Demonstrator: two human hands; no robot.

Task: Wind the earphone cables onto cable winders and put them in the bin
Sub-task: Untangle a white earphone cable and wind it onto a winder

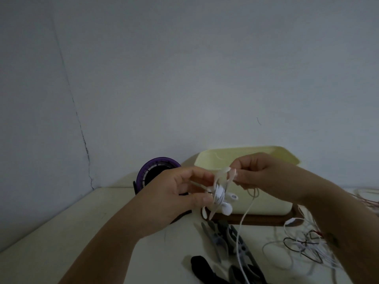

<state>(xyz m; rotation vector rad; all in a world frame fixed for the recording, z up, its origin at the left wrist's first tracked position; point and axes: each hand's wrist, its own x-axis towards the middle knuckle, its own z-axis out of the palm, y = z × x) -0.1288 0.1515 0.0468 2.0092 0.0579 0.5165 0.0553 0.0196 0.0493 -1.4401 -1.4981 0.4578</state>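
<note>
My left hand (174,193) pinches a white cable winder (220,184) with white earphone cable wrapped round its middle; two white earbuds (230,202) hang from the wrap. My right hand (260,171) pinches the white cable (243,220) just right of the winder's top. The loose length drops from there to the table. Both hands are held in front of the pale yellow bin (266,156), which stands on a dark wooden base (246,219).
Several grey and black winders (229,244) lie on the cream table (82,232) below the hands. A tangle of white, black and red cables (311,242) spreads at the right. A purple round fan (151,171) stands left of the bin, against the wall.
</note>
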